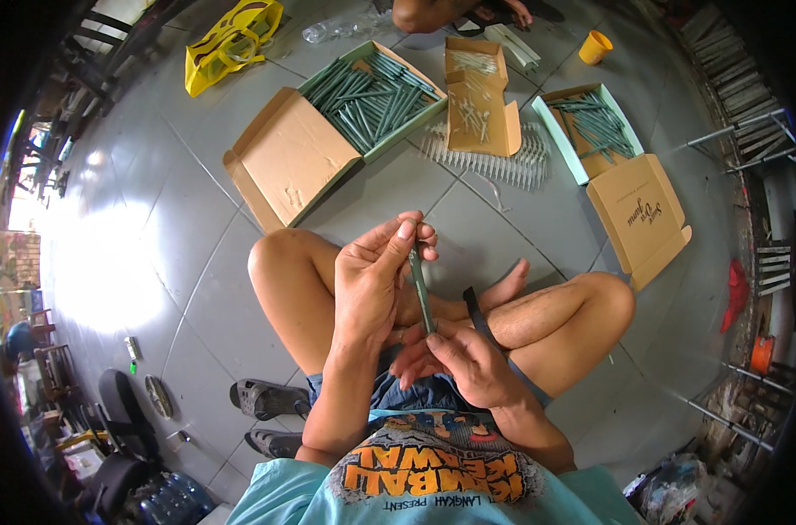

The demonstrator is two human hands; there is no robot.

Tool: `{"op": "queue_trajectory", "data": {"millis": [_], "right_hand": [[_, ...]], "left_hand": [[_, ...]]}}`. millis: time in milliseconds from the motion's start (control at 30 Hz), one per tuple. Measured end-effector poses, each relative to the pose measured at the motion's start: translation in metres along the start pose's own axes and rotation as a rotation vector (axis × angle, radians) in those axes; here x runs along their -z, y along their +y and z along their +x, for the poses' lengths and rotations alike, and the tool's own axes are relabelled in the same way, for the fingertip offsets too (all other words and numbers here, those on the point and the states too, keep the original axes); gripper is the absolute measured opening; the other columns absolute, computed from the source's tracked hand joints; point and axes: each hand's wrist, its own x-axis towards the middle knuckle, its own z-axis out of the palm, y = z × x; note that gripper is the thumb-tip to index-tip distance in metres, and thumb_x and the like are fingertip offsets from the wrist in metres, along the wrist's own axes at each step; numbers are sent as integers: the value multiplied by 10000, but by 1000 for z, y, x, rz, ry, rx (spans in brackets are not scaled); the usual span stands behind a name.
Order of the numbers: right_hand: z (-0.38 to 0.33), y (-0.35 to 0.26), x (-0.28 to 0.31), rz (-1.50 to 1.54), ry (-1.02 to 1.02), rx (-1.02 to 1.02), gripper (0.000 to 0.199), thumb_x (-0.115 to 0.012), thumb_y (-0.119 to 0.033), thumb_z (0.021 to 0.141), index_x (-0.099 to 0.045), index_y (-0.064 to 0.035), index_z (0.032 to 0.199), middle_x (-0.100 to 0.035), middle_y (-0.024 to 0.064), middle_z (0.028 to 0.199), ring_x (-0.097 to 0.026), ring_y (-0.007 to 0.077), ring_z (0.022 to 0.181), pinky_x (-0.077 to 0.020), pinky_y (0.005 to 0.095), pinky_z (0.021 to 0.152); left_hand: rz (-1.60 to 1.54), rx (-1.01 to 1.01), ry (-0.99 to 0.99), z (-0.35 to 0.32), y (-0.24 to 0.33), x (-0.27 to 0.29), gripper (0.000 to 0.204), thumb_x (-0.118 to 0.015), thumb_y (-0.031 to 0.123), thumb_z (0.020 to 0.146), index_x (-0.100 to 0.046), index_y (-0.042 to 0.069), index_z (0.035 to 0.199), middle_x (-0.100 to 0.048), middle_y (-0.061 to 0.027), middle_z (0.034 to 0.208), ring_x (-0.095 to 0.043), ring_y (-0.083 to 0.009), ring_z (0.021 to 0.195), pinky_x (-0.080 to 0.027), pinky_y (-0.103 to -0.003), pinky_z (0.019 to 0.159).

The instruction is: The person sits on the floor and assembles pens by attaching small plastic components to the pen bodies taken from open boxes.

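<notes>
Head view, and it's all happening above the crossed legs (555,322): one slim green stick (421,287) sits slantwise between two hands. Left hand (373,273) has the far end, thumb and fingertips pinched on it; right hand (472,363) grips the near end between thumb and fingers. So the step in hand looks like working on, or checking, a single piece; exactly what the fingers do at the far tip is hidden. Next move, I'd judge, calls for a steady right-hand hold and both ends kept in line while the left fingertips work.

Out on the floor tiles (196,210), containers! Ahead and left, a large box (406,133) lies open, heaped with green sticks (367,94). Beside it, a brown tray (512,133) holds scattered small pale pieces (474,122), a row of clear pointed pieces (503,170) along its near side. Over right, a smaller box (561,144), lid open, carries a smaller pile (601,124) of similar sticks. Beyond, a yellow cup (595,49); its contents I can't make out.
</notes>
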Motion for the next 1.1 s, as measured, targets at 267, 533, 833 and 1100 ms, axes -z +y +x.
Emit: {"op": "queue_trajectory", "data": {"millis": [267,533,833,1100], "right_hand": [[-2,24,27,-318,18,126,395,-453,-143,1052,-385,-17,1420,-673,152,1048,-666,204,989,-534,303,901],[13,-23,36,-313,166,134,433,-398,-279,1072,-448,-2,1401,-641,125,1120,-626,154,1048,-518,306,908],[43,-24,17,-227,88,82,435,-370,-331,1081,-620,18,1008,-664,68,823,-645,110,773,-516,238,663],[39,-17,18,-205,72,133,338,-366,-233,1086,-600,9,1052,-626,48,798,-572,88,706,-503,243,663]], "left_hand": [[143,-94,142,17,19,5,308,-644,181,971,-641,-46,1179,-720,-120,1021,-698,-139,819,-455,-172,607],[232,-66,111,11,14,-5,322,-659,188,960,-651,-53,1173,-722,-130,1023,-688,-160,827,-510,-230,726],[186,-39,7,10,7,-10,301,-639,148,969,-643,-88,1157,-707,-156,1003,-675,-197,836,-552,-290,782],[202,-22,62,10,7,-9,313,-639,156,970,-638,-92,1161,-704,-161,1013,-673,-198,837,-551,-288,791]]}}
